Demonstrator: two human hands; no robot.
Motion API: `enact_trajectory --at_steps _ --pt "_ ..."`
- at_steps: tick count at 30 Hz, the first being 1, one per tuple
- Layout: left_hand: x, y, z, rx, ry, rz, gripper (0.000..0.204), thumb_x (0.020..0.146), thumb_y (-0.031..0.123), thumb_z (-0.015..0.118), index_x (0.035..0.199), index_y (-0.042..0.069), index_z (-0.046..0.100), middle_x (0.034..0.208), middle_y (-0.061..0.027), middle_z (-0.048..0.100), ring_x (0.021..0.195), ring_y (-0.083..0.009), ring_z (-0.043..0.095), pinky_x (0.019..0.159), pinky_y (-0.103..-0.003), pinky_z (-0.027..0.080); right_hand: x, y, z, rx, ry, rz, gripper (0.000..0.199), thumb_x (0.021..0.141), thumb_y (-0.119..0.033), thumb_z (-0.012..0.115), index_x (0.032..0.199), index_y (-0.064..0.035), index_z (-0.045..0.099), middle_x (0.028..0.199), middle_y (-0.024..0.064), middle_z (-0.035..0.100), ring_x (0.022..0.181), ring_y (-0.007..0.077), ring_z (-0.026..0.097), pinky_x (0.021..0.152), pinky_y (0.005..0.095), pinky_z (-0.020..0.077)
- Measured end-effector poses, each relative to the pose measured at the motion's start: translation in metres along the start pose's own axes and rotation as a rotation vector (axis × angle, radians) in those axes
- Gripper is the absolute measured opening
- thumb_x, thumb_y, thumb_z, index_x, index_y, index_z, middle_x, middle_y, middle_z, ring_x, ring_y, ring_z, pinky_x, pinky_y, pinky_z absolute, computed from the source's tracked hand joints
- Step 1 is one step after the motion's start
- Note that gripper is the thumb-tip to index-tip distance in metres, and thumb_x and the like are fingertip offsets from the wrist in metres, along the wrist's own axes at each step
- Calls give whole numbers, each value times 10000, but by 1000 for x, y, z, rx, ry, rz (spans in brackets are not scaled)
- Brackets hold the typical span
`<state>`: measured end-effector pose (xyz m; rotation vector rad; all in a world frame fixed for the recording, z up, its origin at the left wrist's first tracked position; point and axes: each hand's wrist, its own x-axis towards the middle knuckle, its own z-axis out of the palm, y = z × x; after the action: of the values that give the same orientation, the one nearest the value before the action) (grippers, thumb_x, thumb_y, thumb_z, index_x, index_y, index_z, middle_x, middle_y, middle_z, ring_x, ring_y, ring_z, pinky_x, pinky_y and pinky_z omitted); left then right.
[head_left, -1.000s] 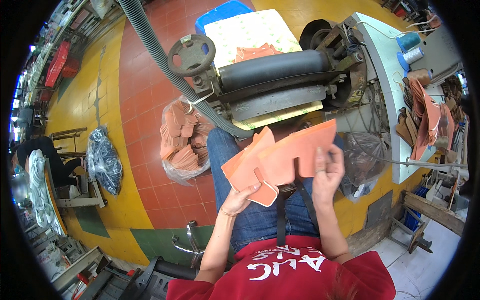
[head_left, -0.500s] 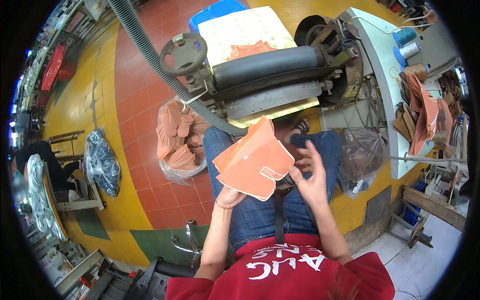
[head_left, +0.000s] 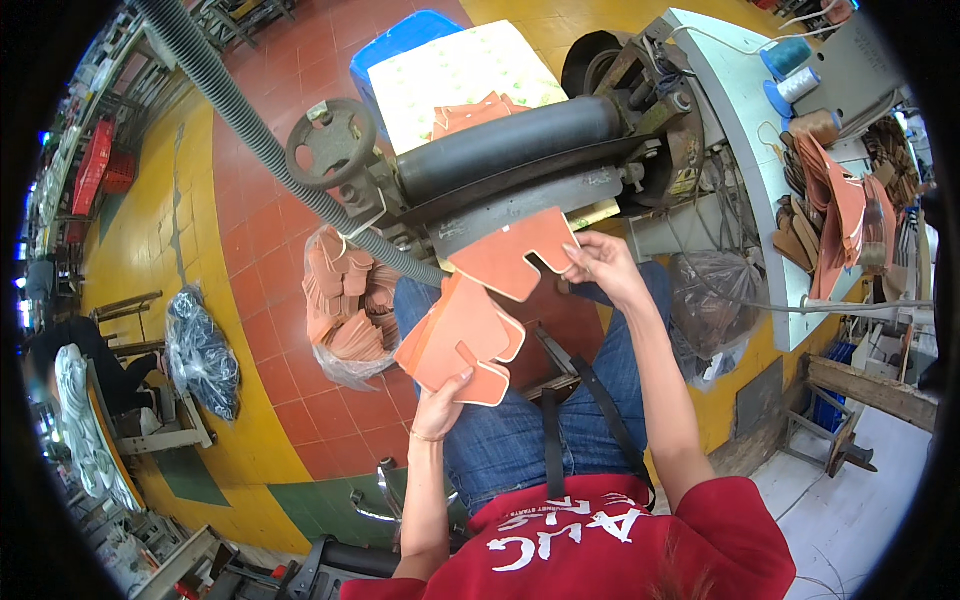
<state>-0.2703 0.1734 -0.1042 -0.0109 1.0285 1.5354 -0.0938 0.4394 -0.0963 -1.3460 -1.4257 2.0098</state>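
Observation:
A fanned stack of orange-pink cut leather pieces (head_left: 455, 335) with pale edges is gripped in my left hand (head_left: 440, 408), thumb on top, above my lap. My right hand (head_left: 604, 264) pinches a single leather piece (head_left: 515, 250) by its right corner. That piece has a notch in its near edge, and its far edge overlaps the metal feed plate (head_left: 530, 201) of a roller machine. Behind the plate lies the machine's dark roller (head_left: 510, 145). More leather pieces (head_left: 478, 114) rest on a pale patterned board (head_left: 465, 70) beyond the roller.
A handwheel (head_left: 331, 145) and grey corrugated hose (head_left: 240, 115) stand left of the roller. A clear bag of leather pieces (head_left: 350, 305) sits on the floor at left. At right, a pale table (head_left: 735, 150) carries thread spools (head_left: 797, 85) and more leather pieces (head_left: 833, 205).
My right hand has taken one leather piece from the stack and moved it forward to the feed plate. My left hand has drawn slightly left and nearer with the others.

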Motion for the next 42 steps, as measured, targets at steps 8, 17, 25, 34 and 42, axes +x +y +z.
enact_trajectory --at_steps 8,17,25,34,42 --pt "-16 4 -11 -30 -25 -21 532 847 -10 598 1331 63 388 1236 -80 523 1160 -207 516 979 -383 443 37 -4 21 654 361 -292 455 920 -148 593 1299 26 411 1127 161 578 1022 232 617 858 316 520" --pt "-7 -6 6 -72 -131 -131 581 831 -26 614 1353 49 369 1258 -75 513 1165 -197 512 972 -364 445 -85 39 49 80 190 -119 411 895 -321 631 1214 -66 579 1008 18 625 812 59 530 717 209 424" --pt "0 3 21 106 -281 -106 603 807 -42 649 1346 48 395 1256 -50 513 1149 -153 509 960 -318 442 -90 -11 69 -388 143 -208 500 730 -236 795 1142 -16 616 926 73 624 772 86 586 679 247 488" --pt "-2 -14 23 158 -230 -90 629 792 -51 649 1354 49 385 1264 -50 509 1168 -141 492 961 -307 442 -94 -2 77 -41 322 -259 172 820 -64 707 920 -23 574 896 14 606 795 58 562 708 205 456" --pt "4 -13 23 79 -195 -114 583 804 -94 582 1337 52 399 1259 -68 527 1160 -163 516 944 -323 464 -127 -45 63 -713 530 -954 130 804 -64 699 888 -22 609 892 80 652 780 203 627 692 299 488"
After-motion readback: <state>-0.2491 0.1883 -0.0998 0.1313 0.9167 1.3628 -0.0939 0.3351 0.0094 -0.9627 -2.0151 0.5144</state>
